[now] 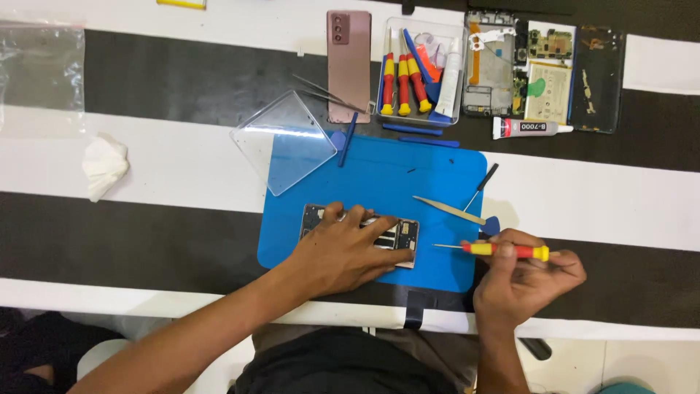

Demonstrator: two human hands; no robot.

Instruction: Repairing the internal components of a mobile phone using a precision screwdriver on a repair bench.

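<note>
Pressing flat on the opened phone (361, 233), left hand (343, 252); right hand (525, 281) pinching a screwdriver (503, 249).

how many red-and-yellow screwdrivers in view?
4. One red-and-yellow screwdriver is held in the right hand; three more stand side by side in the clear plastic tray. Others may be hidden beneath the tools there.

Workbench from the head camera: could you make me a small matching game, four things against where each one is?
Things:
1. screwdriver
2. opened phone
3. glue tube
4. clear lid

Places:
A. under the left hand
B. on the dark stripe, below the phone parts
C. in the right hand
D. overlapping the blue mat's upper left corner

Pairs: 1-C, 2-A, 3-B, 4-D
</note>
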